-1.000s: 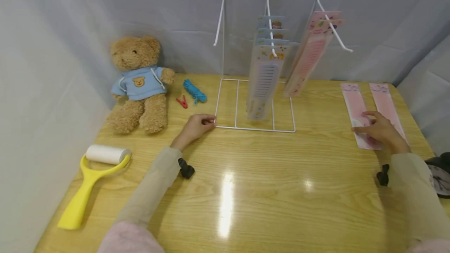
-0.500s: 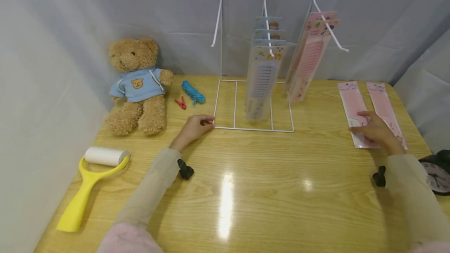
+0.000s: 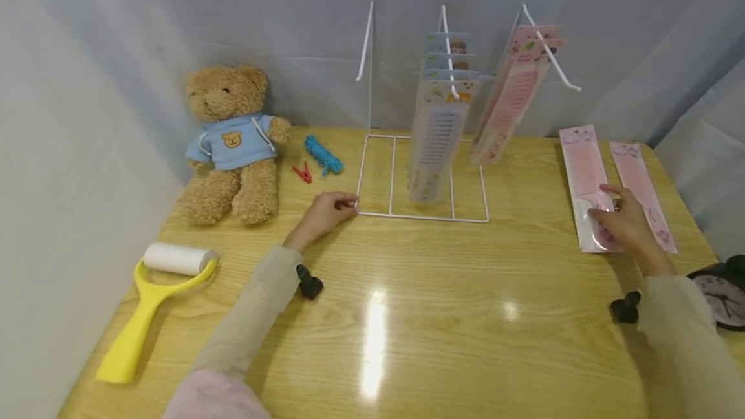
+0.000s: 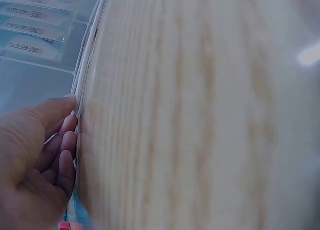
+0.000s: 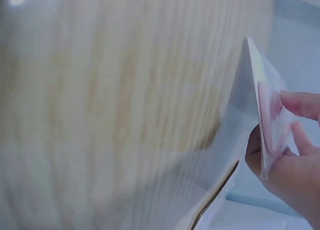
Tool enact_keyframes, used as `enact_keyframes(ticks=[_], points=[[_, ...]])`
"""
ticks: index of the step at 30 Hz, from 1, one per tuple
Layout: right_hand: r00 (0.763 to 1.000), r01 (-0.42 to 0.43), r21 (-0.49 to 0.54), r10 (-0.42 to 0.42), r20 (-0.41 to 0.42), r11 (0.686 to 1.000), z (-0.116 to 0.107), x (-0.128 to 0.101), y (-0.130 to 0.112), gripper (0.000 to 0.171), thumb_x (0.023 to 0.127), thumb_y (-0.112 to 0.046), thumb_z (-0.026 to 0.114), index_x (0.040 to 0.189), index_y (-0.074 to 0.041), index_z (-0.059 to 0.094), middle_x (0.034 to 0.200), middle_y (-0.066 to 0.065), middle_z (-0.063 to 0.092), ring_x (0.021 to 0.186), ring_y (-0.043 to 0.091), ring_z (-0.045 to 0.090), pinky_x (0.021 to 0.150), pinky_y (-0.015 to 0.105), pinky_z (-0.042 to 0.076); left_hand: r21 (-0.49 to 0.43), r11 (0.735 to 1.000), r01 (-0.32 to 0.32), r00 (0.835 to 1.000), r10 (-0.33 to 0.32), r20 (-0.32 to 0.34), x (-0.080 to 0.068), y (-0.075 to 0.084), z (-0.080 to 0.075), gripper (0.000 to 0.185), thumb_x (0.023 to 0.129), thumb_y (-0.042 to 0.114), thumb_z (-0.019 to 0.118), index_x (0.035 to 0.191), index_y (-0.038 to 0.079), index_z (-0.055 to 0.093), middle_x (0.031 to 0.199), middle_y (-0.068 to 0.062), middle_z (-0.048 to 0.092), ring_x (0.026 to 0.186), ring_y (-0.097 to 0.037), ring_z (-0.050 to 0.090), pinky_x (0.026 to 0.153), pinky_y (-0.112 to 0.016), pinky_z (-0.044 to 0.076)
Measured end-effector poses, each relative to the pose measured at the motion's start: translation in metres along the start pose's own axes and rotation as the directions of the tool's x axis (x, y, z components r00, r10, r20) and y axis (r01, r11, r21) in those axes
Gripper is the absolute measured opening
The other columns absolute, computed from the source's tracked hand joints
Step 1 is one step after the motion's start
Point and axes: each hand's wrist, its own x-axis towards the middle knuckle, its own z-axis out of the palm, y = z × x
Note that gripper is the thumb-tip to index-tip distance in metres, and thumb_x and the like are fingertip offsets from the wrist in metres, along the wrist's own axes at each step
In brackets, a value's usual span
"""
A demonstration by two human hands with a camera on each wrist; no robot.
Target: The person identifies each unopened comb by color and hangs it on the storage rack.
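My left hand (image 3: 322,217) pinches the front left corner of a white wire display rack (image 3: 421,216) between thumb and fingers. In the left wrist view, the thumb and fingertips meet at the wire. At the right, my right hand (image 3: 630,222) grips a pink packaged comb (image 3: 584,163) by its edges. The right wrist view shows this pack (image 5: 267,104) tilted and off the table, thumb on one side and fingers behind it. Another pink packaged comb (image 3: 639,180) lies flat just beyond my right hand.
Several blue packaged combs (image 3: 439,141) hang on the rack's middle hook, pink ones (image 3: 515,99) on its right hook. The left hook (image 3: 365,44) is bare. Around stand a teddy bear (image 3: 233,141), blue cord (image 3: 323,154), red clip (image 3: 302,172), yellow-handled roller (image 3: 142,315) and black clock (image 3: 722,296).
My right hand has taken hold of the nearer pink packaged comb and lifted it slightly off the table. My left hand stays on the rack's corner.
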Motion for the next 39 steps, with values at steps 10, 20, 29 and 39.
enact_keyframes(ticks=[10, 20, 29, 39], points=[[0.989, 0.026, 0.248, 0.011, -0.145, 0.968, 0.011, -0.017, -0.019, 0.067, 0.092, -0.005, 0.054, 0.149, -0.025, 0.023, 0.086, -0.006, 0.047, 0.050, 0.004, 0.050, 0.041, 0.021, 0.046, -0.012, 1.000, 0.013, 1.000, -0.013, 0.005, 0.000, -0.001, 0.000, 0.033, 0.092, 0.010, 0.063, 0.121, -0.006, 0.062, 0.107, -0.021, 0.067, 0.096, -0.030, 0.064, 0.085, -0.038, 0.051], [0.958, 0.193, 0.615, -0.010, -0.288, 0.765, 0.036, -0.036, -0.042, 0.062, 0.086, 0.014, 0.050, 0.130, -0.028, 0.039, 0.077, -0.004, 0.047, 0.049, 0.004, 0.049, 0.035, 0.017, 0.041, -0.004, 1.000, 0.017, 1.000, -0.017, 0.007, 0.001, -0.001, 0.000, 0.033, 0.092, 0.010, 0.063, 0.121, -0.005, 0.062, 0.107, -0.020, 0.067, 0.096, -0.029, 0.064, 0.085, -0.038, 0.051], [0.908, 0.368, 0.656, -0.105, -0.405, 0.659, 0.058, -0.060, -0.062, 0.065, 0.081, 0.024, 0.046, 0.132, -0.015, 0.040, 0.088, 0.002, 0.056, 0.070, 0.007, 0.054, 0.043, 0.013, 0.044, -0.004, 1.000, 0.011, 1.000, -0.011, 0.012, 0.000, -0.001, 0.000, 0.033, 0.092, 0.010, 0.063, 0.121, -0.006, 0.062, 0.108, -0.021, 0.067, 0.097, -0.030, 0.063, 0.086, -0.038, 0.051], [0.750, 0.656, 0.696, -0.354, -0.559, 0.291, 0.076, -0.082, -0.072, 0.062, 0.072, 0.030, 0.041, 0.127, 0.001, 0.039, 0.086, 0.010, 0.058, 0.074, 0.013, 0.054, 0.054, 0.014, 0.046, -0.003, 1.000, 0.007, 1.000, -0.007, 0.011, 0.001, -0.002, 0.001, 0.034, 0.092, 0.010, 0.063, 0.122, -0.006, 0.061, 0.109, -0.021, 0.067, 0.096, -0.029, 0.063, 0.085, -0.037, 0.051]])
